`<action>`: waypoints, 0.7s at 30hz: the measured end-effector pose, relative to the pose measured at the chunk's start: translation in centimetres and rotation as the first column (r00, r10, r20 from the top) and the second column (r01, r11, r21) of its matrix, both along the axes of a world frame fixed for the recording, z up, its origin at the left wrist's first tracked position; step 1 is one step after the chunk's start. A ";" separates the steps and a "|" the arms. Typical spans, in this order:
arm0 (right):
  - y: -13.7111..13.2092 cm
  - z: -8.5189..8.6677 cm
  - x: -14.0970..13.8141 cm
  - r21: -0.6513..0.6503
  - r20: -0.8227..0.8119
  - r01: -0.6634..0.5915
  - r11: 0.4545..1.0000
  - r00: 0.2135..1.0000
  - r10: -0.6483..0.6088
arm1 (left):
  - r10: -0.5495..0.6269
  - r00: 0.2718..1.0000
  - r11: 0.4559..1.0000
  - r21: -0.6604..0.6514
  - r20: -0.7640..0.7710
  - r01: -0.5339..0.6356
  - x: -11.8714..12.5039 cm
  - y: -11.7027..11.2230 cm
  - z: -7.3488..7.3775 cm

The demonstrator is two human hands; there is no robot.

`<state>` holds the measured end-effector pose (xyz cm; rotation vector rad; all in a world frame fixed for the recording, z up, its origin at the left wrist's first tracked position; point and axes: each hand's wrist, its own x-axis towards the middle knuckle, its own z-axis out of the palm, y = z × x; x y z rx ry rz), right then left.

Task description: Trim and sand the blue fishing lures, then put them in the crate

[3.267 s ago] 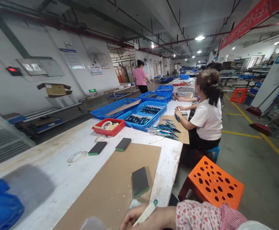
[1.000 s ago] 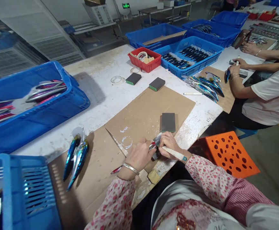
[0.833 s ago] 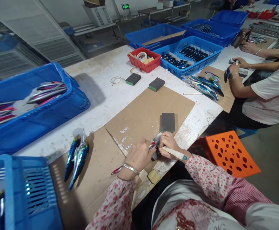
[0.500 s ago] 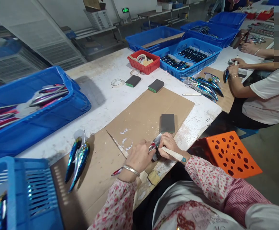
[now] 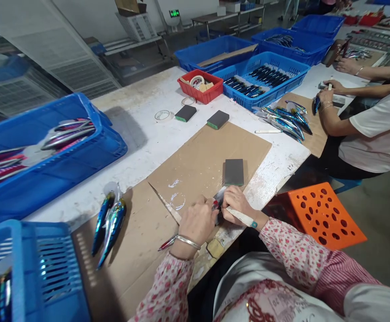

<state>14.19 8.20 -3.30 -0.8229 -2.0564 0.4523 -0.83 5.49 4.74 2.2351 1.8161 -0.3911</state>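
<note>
Grips, at five o'clock, a white-handled tool (image 5: 240,217) in right fingers (image 5: 231,195); in left fingers (image 5: 202,203), a probably light, stiff, slick red lure (image 5: 167,243), best held mid-body.

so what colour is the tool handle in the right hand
The handle is off-white with a blue-green end, seen best in the head view.

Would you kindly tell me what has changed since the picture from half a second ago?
The left hand has shifted slightly toward the right hand, its red-ended piece moving along. The right hand still holds the white-handled tool; the dark block just beyond stayed put.
</note>
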 end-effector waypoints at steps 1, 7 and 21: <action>0.0 0.0 0.1 0.000 0.003 -0.012 1.000 1.000 0.012 | -0.002 1.000 1.000 0.005 -0.001 0.002 0.0 0.0 0.0; 0.0 -0.7 1.7 -0.201 -0.282 -0.146 0.968 0.956 0.086 | 0.022 0.998 1.000 0.005 0.056 -0.023 -0.5 0.2 -0.1; -1.7 -1.3 0.6 -0.184 -0.284 -0.071 0.980 0.959 0.016 | 0.077 0.970 0.997 0.009 0.230 -0.081 -1.5 0.5 -1.3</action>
